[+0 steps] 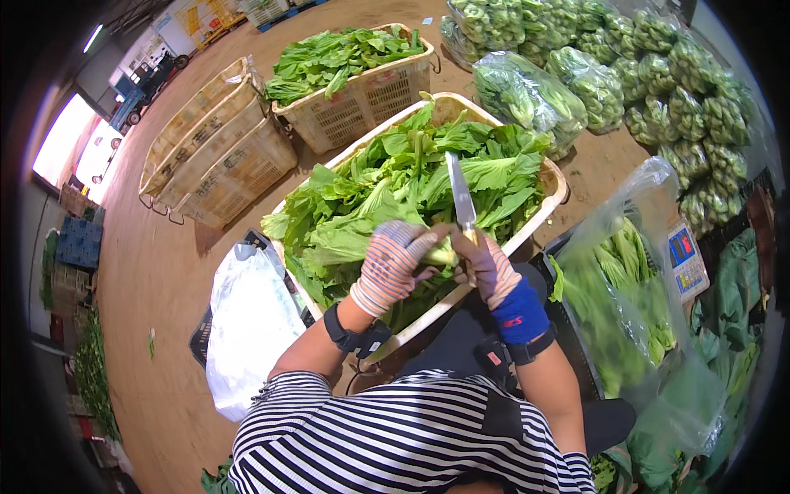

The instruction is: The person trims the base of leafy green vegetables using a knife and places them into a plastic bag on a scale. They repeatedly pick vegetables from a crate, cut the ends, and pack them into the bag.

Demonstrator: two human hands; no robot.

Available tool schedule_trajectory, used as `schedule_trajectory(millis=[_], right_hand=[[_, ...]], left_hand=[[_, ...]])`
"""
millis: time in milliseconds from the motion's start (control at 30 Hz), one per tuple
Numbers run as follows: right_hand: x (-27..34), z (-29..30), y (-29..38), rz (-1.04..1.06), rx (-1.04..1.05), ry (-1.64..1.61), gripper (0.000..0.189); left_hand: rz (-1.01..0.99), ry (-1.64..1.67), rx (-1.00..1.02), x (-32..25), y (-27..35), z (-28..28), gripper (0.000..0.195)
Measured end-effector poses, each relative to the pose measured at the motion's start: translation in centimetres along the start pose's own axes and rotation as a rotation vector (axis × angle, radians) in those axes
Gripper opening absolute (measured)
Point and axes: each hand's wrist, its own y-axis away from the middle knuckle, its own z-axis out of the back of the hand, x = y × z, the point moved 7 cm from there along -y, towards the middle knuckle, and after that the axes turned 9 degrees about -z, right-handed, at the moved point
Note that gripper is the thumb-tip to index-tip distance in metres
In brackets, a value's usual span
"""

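My left hand point(390, 267), in a striped glove with bare-looking fingertips, grips the stem end of a leafy green vegetable point(364, 228), whose leaves point away to the left. Close beside it, my right hand point(484, 265), also gloved and with a blue wristband, holds a knife point(461, 191) by its handle, blade pointing up and away from me. The fingers of both hands nearly meet at the cut end of the stem. Beneath them stands a large white plastic crate point(537, 225) heaped with loose green leaves point(494, 173).
Beyond are a second crate of leaves point(345, 58) and nested crates point(216, 160). Bagged greens point(531, 99) lie at the upper right. Beside me on the right are greens in an open plastic bag point(623, 265) and a digital scale point(686, 259); white plastic bags point(253, 327) lie left.
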Motion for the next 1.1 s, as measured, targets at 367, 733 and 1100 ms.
schedule_trajectory(millis=[367, 733, 1100], right_hand=[[-6.9, 3.2, 0.6, 0.168, -0.071, -0.349, 0.038], [-5.7, 4.7, -0.1, 0.498, -0.140, -0.347, 0.035], [-7.5, 5.0, -1.9, 0.306, -0.233, -0.136, 0.014]], left_hand=[[0.028, -0.143, -0.069, -3.6, 4.0, -4.4, 0.026], [0.324, 0.003, 0.112, -2.3, 4.5, -6.5, 0.026], [0.915, -0.118, 0.327, 2.9, 7.1, -10.8, 0.099]])
